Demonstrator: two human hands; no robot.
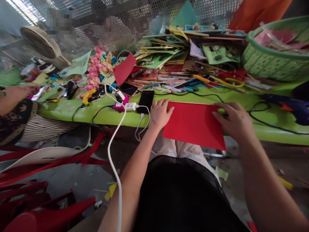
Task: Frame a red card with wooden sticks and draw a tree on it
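Note:
A sheet of red paper (194, 124) lies over the near edge of the green table, its near part hanging above my lap. A thin pale stick or strip (190, 102) runs along its far edge. My left hand (159, 113) grips the paper's far left corner, thumb on the sheet and fingers bent at the strip's end. At the far right corner, my right hand (235, 120) holds the edge between thumb and fingers. A black phone (145, 101) rests just left of my left hand. White charging cables (145, 111) trail near it.
Behind the paper lie several pens (173, 88) and a stack of cards (164, 51). A green basket (275, 61) and a blue glue gun (289, 104) are at right. A pink power socket (120, 103), a yellow glue gun (88, 96) and another person's hand (20, 93) are left.

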